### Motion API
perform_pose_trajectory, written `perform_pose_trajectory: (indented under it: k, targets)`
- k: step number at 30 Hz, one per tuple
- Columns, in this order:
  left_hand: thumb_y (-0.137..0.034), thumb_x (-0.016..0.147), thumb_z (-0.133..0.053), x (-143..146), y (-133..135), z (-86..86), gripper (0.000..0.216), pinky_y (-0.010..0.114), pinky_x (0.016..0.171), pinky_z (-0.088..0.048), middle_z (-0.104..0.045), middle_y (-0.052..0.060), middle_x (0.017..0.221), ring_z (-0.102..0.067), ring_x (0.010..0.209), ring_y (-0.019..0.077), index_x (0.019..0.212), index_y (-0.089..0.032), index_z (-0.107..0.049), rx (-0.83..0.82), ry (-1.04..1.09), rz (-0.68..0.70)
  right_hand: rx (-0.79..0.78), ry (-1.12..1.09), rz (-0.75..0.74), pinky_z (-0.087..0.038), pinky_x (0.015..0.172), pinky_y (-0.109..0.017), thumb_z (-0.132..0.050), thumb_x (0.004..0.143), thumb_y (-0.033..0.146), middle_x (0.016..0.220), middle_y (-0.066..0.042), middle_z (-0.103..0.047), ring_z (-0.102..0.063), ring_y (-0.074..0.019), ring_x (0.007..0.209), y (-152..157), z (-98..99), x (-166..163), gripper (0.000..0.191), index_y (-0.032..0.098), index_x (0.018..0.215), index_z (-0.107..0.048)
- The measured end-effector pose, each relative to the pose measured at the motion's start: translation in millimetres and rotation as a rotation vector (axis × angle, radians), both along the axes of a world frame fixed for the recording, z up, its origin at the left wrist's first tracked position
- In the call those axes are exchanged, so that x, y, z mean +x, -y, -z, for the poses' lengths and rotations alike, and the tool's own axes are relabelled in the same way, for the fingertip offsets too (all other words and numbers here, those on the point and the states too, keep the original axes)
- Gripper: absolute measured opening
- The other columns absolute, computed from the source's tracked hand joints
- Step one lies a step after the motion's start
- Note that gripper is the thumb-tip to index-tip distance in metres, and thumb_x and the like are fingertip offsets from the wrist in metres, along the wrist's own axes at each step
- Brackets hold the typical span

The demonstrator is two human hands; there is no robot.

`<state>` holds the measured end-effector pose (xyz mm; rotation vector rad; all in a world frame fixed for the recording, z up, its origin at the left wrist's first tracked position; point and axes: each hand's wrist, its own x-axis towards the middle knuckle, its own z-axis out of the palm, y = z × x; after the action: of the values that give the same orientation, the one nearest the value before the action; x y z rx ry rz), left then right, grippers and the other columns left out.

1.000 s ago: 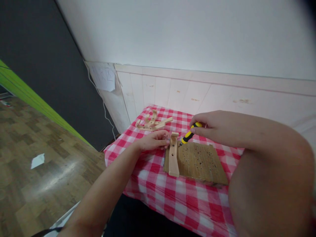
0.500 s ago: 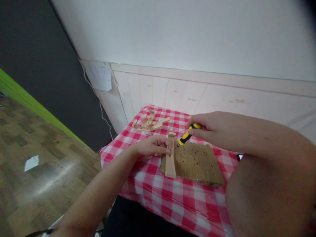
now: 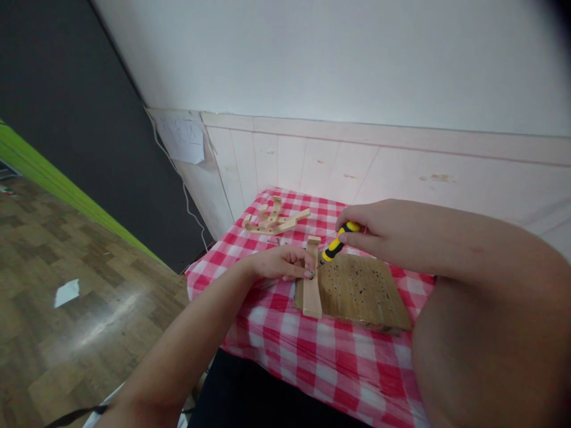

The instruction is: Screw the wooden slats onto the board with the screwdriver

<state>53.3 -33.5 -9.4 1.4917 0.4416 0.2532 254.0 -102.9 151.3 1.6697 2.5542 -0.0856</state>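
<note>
My left hand [image 3: 292, 263] is closed in a pinch over a pale wooden hook piece [image 3: 313, 303]. A small shiny screw [image 3: 311, 274] shows at its fingertips, against the face of the wood; whether it sits in a hole is too small to tell. A yellow and black screwdriver [image 3: 335, 245] is in my right hand [image 3: 363, 223], fingers wrapped round the handle. It tilts down to the left, its tip just right of the left fingertips. Under the hook piece lies a brown wooden board [image 3: 361, 291] dotted with holes.
More wooden hook pieces [image 3: 276, 223] lie together at the table's far left, with small metal bits [image 3: 273, 241] nearer my left hand. A red-and-white checked cloth [image 3: 285, 333] covers the table. Behind it stands a white panelled wall [image 3: 294, 160].
My left fingertips have slid slightly down the hook piece, and the hole seen below them is now covered. The screwdriver stays nearly in place, its tip close to the fingers. The view has shifted slightly.
</note>
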Motion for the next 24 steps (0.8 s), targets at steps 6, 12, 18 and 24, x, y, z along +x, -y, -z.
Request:
perform_pose_trajectory:
  k: [6, 12, 18, 24]
  targets:
    - [-0.038, 0.078, -0.072, -0.9, -1.5, 1.6, 0.027, 0.019, 0.045, -0.025, -0.045, -0.007, 0.058, -0.035, 0.046, 0.0053, 0.085, -0.015, -0.061, 0.044, -0.008, -0.013, 0.070, -0.047, -0.069, -0.031, 0.051, -0.027, -0.041, 0.089, 0.031, 0.063, -0.004, -0.064, -0.050, -0.0132, 0.051, 5.6, -0.9, -5.1, 0.027, 0.020, 0.078, -0.063]
    - [-0.038, 0.081, -0.070, -1.2, -1.7, 2.2, 0.027, 0.020, 0.048, -0.026, -0.045, -0.006, 0.061, -0.036, 0.051, 0.0061, 0.086, -0.014, -0.061, 0.071, -0.004, 0.005, 0.113, -0.018, -0.083, -0.031, 0.053, -0.030, -0.038, 0.092, 0.039, 0.061, -0.004, -0.064, -0.052, -0.0162, 0.053, 4.6, 4.4, -2.8, 0.033, 0.024, 0.082, -0.067]
    - [-0.032, 0.082, -0.069, -0.8, 1.2, -1.4, 0.023, 0.019, 0.049, -0.026, -0.049, -0.005, 0.065, -0.036, 0.052, 0.0051, 0.086, -0.012, -0.060, 0.061, 0.036, 0.004, 0.191, -0.016, -0.157, -0.030, 0.054, -0.028, -0.042, 0.089, 0.031, 0.054, -0.001, -0.059, -0.047, -0.0136, 0.048, 3.6, 9.0, -2.8, 0.028, 0.021, 0.078, -0.066]
    - [-0.031, 0.080, -0.071, 0.5, 1.8, -2.4, 0.022, 0.018, 0.048, -0.026, -0.048, -0.006, 0.060, -0.037, 0.049, 0.0048, 0.086, -0.013, -0.061, 0.059, 0.012, 0.000, 0.174, -0.008, -0.128, -0.030, 0.054, -0.028, -0.044, 0.089, 0.032, 0.057, -0.001, -0.061, -0.048, -0.0134, 0.049, 1.9, 10.3, -0.2, 0.027, 0.021, 0.079, -0.067]
